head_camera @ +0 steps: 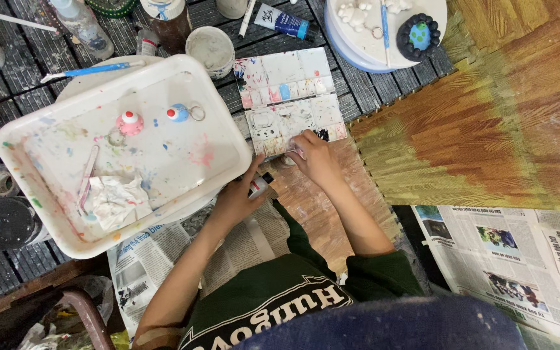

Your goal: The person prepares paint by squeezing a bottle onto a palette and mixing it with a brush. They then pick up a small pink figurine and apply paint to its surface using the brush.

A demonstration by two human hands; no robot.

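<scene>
Floor mat, right hand (314, 157) on palette (291, 100)

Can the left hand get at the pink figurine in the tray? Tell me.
Probably yes: the left hand sits beside the white tray, and the pink figurine stands uncovered inside, though the hand holds a small paint tube.

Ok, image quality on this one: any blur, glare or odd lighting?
Head view: evenly lit, soft shadows, no harsh glare on the white tray. Left hand and right hand at the paint palette reasonably sharp; dark blue mass at the bottom edge blurred.
</scene>
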